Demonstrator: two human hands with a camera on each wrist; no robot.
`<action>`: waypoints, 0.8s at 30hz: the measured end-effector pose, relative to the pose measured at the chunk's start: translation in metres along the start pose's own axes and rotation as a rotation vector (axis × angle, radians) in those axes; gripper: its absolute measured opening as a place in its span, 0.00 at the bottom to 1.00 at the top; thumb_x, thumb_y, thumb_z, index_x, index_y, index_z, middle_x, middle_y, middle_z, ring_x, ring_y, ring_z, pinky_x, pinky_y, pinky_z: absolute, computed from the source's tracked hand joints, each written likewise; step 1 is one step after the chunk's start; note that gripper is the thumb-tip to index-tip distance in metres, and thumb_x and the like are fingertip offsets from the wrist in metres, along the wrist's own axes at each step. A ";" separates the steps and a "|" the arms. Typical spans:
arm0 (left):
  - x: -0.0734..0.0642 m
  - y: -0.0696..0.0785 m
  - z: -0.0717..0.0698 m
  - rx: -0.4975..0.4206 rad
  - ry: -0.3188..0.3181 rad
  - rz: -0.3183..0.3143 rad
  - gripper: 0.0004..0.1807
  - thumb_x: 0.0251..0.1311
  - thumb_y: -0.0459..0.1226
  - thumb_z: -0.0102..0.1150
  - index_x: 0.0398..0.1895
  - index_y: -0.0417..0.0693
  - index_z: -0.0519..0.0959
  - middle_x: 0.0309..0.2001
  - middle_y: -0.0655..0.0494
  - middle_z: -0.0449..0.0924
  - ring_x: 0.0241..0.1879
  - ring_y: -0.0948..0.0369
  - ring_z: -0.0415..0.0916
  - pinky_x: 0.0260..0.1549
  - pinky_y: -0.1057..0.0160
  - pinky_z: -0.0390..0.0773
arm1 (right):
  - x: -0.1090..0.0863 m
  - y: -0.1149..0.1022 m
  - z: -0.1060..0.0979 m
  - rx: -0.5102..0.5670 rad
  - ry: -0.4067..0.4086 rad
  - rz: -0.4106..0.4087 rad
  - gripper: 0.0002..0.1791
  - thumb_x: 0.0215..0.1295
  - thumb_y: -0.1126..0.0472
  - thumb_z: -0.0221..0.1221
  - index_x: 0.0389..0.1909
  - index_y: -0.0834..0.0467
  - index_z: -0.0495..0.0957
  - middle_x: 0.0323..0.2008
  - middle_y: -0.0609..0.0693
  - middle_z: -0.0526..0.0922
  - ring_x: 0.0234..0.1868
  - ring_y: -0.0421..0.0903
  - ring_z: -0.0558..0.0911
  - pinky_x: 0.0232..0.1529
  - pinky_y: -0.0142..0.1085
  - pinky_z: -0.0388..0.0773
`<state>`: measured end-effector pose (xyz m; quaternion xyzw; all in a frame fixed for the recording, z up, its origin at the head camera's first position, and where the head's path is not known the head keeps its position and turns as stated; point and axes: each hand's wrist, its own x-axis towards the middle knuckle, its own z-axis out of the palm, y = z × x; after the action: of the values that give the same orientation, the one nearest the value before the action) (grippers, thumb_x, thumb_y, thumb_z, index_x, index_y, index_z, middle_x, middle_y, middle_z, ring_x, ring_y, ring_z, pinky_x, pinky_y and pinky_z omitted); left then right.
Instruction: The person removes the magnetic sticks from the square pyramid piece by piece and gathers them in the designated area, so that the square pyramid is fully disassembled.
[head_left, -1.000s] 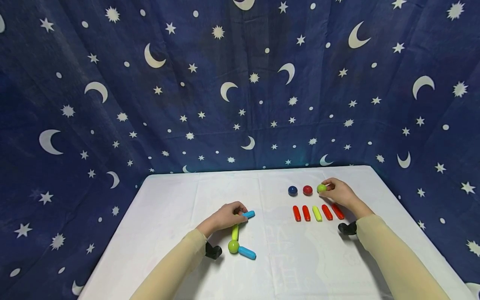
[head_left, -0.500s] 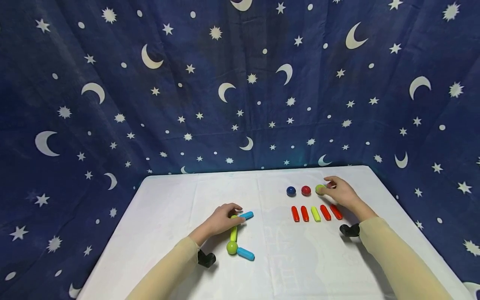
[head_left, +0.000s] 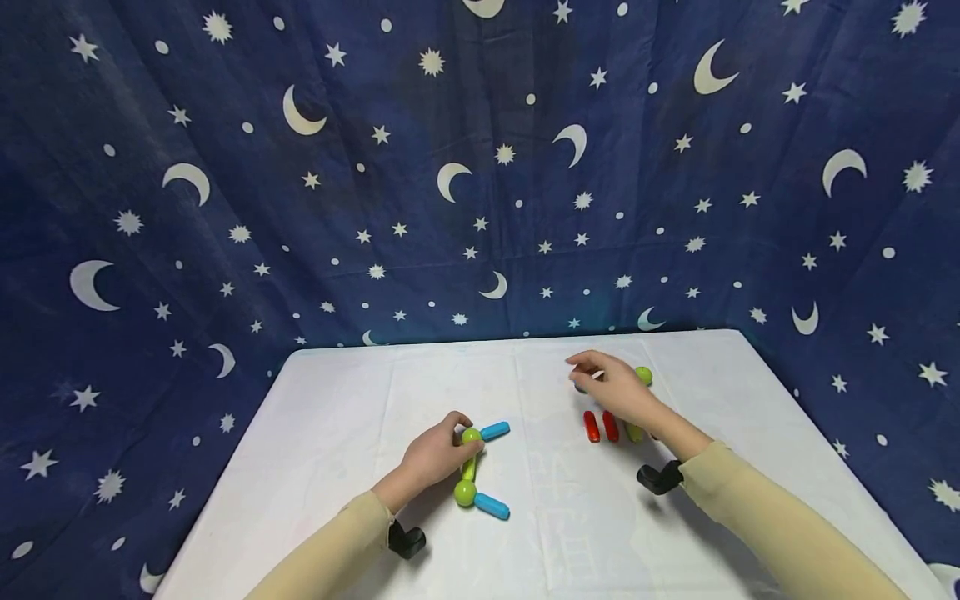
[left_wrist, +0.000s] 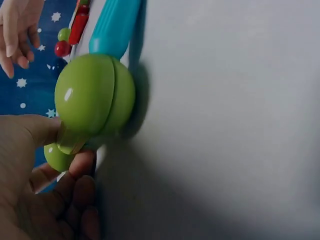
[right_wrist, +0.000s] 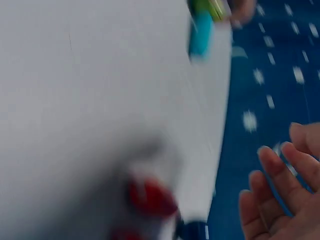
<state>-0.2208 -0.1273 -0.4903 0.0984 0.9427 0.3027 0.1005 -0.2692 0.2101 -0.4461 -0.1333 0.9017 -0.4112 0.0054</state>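
1. Head: at 6 o'clock the joined frame (head_left: 469, 466) is pinched by the left hand (head_left: 431, 458); its long axis, the yellow-green stick (head_left: 468, 472), is laid roughly 12-to-6, both blue sticks (head_left: 492, 506) aimed near 3. At 2 from it, the right hand (head_left: 615, 387) is poised beyond the red sticks (head_left: 592, 427).
2. Left wrist: the frame is gripped by thumb and fingers, one of the blue sticks aimed towards 12:30.
3. Right wrist, blurred: fingers are spread, nothing held. Apparently a piece is being chosen; a fingertip pinch seems called for.
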 end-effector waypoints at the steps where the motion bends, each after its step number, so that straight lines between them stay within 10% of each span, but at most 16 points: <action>1: 0.003 0.001 0.001 -0.012 -0.006 0.013 0.24 0.67 0.54 0.63 0.58 0.51 0.75 0.37 0.57 0.80 0.31 0.61 0.73 0.34 0.57 0.74 | 0.000 -0.005 0.012 -0.005 -0.036 -0.027 0.20 0.75 0.53 0.60 0.63 0.55 0.79 0.49 0.48 0.83 0.48 0.48 0.81 0.48 0.45 0.79; 11: 0.032 0.011 -0.002 -0.110 -0.130 0.111 0.18 0.72 0.49 0.59 0.59 0.53 0.77 0.36 0.55 0.77 0.33 0.59 0.72 0.35 0.58 0.72 | 0.003 -0.022 0.092 -0.179 -0.226 -0.051 0.18 0.69 0.55 0.67 0.58 0.51 0.81 0.45 0.43 0.82 0.52 0.45 0.77 0.56 0.48 0.75; 24: 0.038 0.011 -0.005 -0.106 -0.169 0.115 0.17 0.73 0.50 0.57 0.58 0.55 0.77 0.36 0.56 0.76 0.34 0.59 0.72 0.37 0.57 0.71 | 0.011 -0.020 0.108 -0.257 -0.211 -0.052 0.09 0.66 0.58 0.68 0.46 0.46 0.86 0.38 0.40 0.79 0.46 0.43 0.74 0.52 0.43 0.74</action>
<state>-0.2566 -0.1118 -0.4849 0.1723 0.9063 0.3480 0.1671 -0.2626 0.1152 -0.5013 -0.1988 0.9376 -0.2760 0.0722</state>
